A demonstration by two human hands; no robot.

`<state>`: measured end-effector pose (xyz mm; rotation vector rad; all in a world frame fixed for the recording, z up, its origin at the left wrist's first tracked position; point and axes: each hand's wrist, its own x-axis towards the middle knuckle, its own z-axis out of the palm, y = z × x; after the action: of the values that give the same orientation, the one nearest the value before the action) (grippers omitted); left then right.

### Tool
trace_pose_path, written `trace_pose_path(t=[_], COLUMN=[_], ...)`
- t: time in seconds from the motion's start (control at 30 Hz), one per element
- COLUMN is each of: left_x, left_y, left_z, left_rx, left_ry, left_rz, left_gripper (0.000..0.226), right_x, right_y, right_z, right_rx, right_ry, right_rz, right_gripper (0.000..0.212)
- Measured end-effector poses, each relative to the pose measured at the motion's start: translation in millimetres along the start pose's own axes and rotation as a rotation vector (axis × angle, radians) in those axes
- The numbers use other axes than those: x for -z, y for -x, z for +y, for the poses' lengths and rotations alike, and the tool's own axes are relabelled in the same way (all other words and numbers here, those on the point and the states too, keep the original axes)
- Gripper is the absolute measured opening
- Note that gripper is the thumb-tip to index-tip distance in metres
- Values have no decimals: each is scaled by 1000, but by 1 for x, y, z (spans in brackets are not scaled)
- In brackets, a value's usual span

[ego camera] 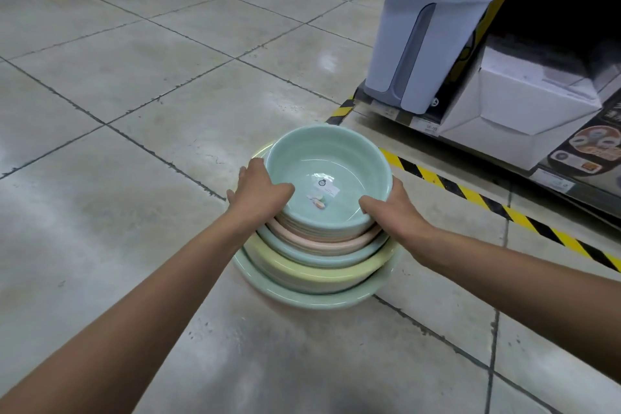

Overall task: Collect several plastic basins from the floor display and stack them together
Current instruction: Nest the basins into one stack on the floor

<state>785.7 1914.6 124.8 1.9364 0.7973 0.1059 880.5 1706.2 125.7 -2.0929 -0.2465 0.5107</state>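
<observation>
1. L hand (258,191) + R hand (393,208): both grasping the rim of the small round mint-green plastic basin (336,158), thumbs inside, fingers outside.
2. It's on top of the stack, nested in a pink plastic basin (322,240). Below: teal basin (336,259), yellow basin (302,270), wide pale-green basin (302,297), all on the grey tiled floor (134,77).
3. Est.: stacking mostly done. Top one rides high, prob needs pressing down. More basins out of view? Can't tell.

The top basin (336,151) is pale teal, with a white label (327,188) inside. Below it sit a pink basin (336,240), teal basin (319,257), yellow basin (302,270) and pale green basin (285,292). The floor (134,77) is light grey tile with dark joints. The tape (470,193) has yellow and black stripes. The far right bin (453,44) is pale lilac; the box (521,101) is white
</observation>
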Motion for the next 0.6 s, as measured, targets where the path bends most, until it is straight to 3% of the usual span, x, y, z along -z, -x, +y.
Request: trace_pose_path(t=[0.13, 0.2, 0.27, 0.4, 0.5, 0.6], left_x=[-1, -4, -8, -13, -15, -19], left_y=[-2, -1, -1, 2, 6, 7], left_z=[-24, -46, -65, -78, -85, -88], left_rx=[-27, 4, 60, 126, 154, 129], left_ry=[242, 317, 339, 478, 641, 637], left_rz=[161, 229, 208, 246, 142, 65], left_gripper=[49, 59, 70, 59, 57, 57], right_x=[10, 17, 16, 8, 8, 13], right_y=[-6, -10, -15, -22, -32, -44], right_z=[20, 36, 53, 74, 81, 79], right_rx=[-29, -45, -94, -152, -126, -123], right_ry=[-214, -267, -267, -359, -433, -440], right_rz=[60, 139, 109, -11, -70, -115], right_gripper=[54, 50, 44, 49, 54, 54])
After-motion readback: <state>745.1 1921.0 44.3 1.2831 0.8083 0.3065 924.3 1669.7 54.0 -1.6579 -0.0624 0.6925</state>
